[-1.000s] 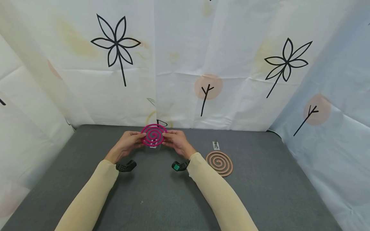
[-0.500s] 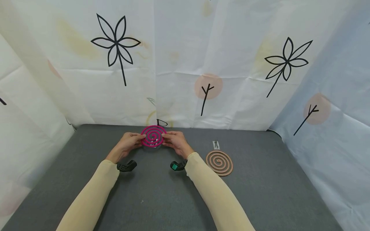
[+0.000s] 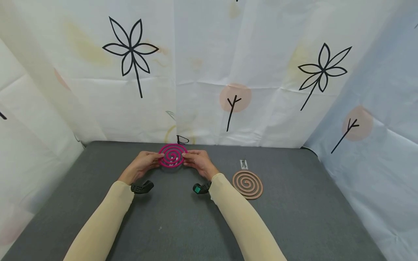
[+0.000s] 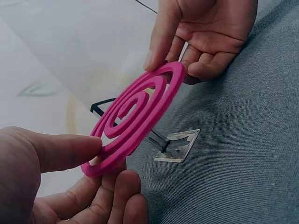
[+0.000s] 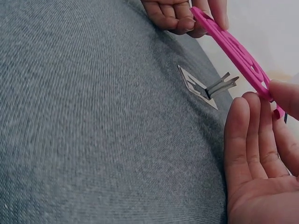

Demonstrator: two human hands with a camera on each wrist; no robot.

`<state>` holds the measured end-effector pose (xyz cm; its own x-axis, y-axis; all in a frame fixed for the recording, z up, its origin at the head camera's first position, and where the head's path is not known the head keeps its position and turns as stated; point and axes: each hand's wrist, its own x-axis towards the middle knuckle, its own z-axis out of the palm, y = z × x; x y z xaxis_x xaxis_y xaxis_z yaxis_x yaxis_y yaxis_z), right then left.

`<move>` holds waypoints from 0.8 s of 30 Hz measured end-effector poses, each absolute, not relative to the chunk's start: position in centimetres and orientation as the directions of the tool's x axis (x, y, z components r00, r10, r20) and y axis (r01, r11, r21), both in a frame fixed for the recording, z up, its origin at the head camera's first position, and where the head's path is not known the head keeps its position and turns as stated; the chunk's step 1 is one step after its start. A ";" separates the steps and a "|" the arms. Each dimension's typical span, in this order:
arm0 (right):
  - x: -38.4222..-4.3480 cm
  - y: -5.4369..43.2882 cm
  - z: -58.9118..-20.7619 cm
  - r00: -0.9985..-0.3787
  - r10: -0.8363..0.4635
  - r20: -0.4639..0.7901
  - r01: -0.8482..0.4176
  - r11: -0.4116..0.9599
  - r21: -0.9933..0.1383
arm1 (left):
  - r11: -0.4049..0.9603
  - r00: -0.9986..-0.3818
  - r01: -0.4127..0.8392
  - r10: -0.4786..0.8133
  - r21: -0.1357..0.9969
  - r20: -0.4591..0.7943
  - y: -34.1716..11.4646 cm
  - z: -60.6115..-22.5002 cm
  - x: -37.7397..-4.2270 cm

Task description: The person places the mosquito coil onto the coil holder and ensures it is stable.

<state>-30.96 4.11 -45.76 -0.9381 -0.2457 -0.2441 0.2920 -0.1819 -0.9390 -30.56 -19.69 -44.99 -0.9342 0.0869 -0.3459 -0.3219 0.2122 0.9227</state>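
Far across the grey cloth table, the left hand and right hand pinch a flat pink spiral coil by its edges, above a silver metal stand. It looks light but breakable; hold the rim gently.

Brown spiral coil flat on the grey-covered table, right of the middle as I look on. Small silvery metal stand right behind it; can't tell if they touch. Tiny pale speck nearer me on the grey. White cloth backdrop behind the table, creased, pale yellow smudges. Prints on it: black-outlined flower upper left, tilted outline flower upper right, pinkish disc with a black twig between, lower down. Left side cloth white; right side cloth bluish, wrinkled, bearing a second disc-and-twig print.
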 end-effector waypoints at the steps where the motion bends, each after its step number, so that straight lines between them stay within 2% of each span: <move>1: -30.9 4.1 -45.8 -0.937 -0.248 -0.245 0.294 -0.187 -0.937 | 0.210 -0.934 -0.322 0.091 0.923 -0.347 -19.7 -45.1 -30.6; 10: -31.1 4.3 -46.1 -0.937 -0.245 -0.250 0.306 -0.228 -0.924 | 0.220 -0.929 -0.324 0.111 0.920 -0.353 -19.7 -45.1 -30.4; 24: -31.2 4.2 -46.0 -0.939 -0.199 -0.280 0.327 -0.272 -0.905 | 0.168 -0.907 -0.406 0.046 0.898 -0.419 -18.7 -44.2 -30.9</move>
